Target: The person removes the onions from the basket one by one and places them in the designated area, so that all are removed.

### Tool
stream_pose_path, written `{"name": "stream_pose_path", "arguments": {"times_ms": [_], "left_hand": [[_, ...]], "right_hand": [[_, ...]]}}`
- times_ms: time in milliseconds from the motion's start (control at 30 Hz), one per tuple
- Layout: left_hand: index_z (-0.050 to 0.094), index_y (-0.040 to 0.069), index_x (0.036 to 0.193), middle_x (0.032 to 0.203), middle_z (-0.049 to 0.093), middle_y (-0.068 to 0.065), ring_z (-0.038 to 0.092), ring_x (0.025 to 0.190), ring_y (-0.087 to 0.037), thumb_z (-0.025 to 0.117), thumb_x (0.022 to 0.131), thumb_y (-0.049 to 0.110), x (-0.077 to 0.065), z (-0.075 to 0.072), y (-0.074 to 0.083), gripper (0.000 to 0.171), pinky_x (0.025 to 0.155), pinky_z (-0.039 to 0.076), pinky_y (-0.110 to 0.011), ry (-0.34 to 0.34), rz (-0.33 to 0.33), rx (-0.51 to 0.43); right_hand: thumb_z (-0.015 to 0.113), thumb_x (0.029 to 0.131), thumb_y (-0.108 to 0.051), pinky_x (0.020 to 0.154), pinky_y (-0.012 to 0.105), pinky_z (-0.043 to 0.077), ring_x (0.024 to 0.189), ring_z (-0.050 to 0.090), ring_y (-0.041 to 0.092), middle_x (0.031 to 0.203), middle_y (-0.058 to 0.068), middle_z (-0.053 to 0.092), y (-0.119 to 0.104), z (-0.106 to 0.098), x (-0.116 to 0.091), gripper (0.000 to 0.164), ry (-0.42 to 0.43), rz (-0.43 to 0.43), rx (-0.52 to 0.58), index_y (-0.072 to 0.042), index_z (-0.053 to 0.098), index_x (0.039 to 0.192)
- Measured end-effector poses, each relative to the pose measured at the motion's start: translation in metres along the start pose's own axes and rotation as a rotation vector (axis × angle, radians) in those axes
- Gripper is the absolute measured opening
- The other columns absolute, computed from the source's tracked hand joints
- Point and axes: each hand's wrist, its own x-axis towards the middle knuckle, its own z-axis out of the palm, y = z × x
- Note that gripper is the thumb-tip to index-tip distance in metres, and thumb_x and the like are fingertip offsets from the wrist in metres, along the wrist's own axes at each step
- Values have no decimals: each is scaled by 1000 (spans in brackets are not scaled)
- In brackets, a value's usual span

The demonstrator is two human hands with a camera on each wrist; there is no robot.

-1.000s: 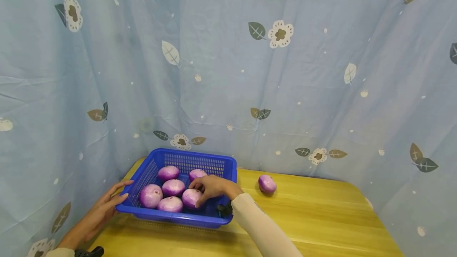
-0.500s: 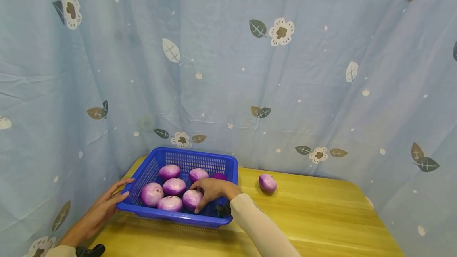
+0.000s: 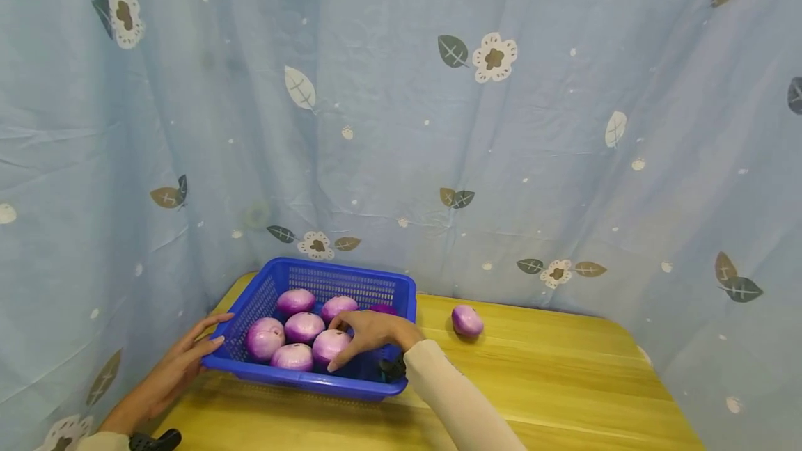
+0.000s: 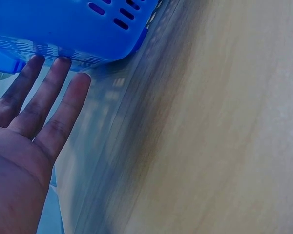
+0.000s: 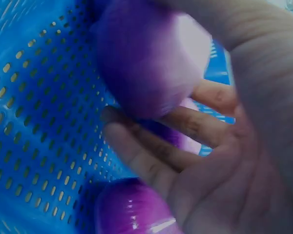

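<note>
A blue plastic basket [image 3: 313, 385] with slotted walls holds several shiny purple onions [image 3: 265, 338]. Inside it, my right hand [image 3: 370, 331] grips one purple onion [image 3: 332, 345] at the front middle, thumb on the near side, fingers behind. The right wrist view shows the fingers curled about that onion [image 5: 146, 63], while the thumb is mostly hidden. Another onion [image 5: 132, 209] lies by the fingers there. At the basket's left side, my left hand [image 3: 178, 366] touches the rim. In the left wrist view its fingers [image 4: 56, 105] extend straight against the basket's underside.
A single purple onion [image 3: 467, 321] lies on the yellow wooden table [image 3: 564, 367], right of the basket. A blue flowered curtain [image 3: 401, 124] hangs behind and along the sides. Another onion [image 3: 383, 309] sits by the basket's right wall, partly hidden by my right hand.
My right hand and the onion in it have shifted slightly left within the basket. The onions beside and behind it have also moved a little left. The left hand stays at the rim.
</note>
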Motion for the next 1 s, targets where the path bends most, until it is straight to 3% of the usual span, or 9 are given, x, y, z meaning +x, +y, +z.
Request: {"name": "stream_pose_path", "arguments": {"times_ms": [233, 467, 767, 1000], "left_hand": [[27, 19, 161, 163, 7, -19, 62, 113, -7, 44, 112, 31, -4, -1, 2, 53, 91, 54, -33, 22, -46, 28], [28, 18, 160, 161, 11, -19, 63, 113, -10, 44, 112, 31, 1, 1, 2, 53, 91, 54, -34, 11, -36, 15], [28, 17, 160, 160, 13, -17, 61, 114, -6, 45, 112, 30, 3, 2, 3, 53, 91, 54, -30, 7, -23, 25], [27, 20, 161, 163, 8, -21, 59, 112, -1, 45, 111, 34, 2, 1, 3, 55, 91, 53, -29, 26, -69, 40]], "right_hand": [[84, 79, -58, 97, 23, 46, 106, 57, 0, 118, -19, 61, -5, -9, -3, 64, 127, -98, -38, -29, 61, 131], [87, 79, -51, 97, 24, 48, 108, 60, 2, 123, -14, 62, -4, -24, -17, 65, 236, -160, 29, -28, 56, 131], [86, 78, -54, 99, 28, 48, 112, 60, 6, 128, -9, 62, 1, -44, -36, 75, 332, -127, -26, -26, 53, 138], [86, 79, -51, 101, 30, 47, 116, 59, 9, 132, -5, 61, 6, -50, -50, 78, 374, -114, -24, -22, 52, 143]]}}
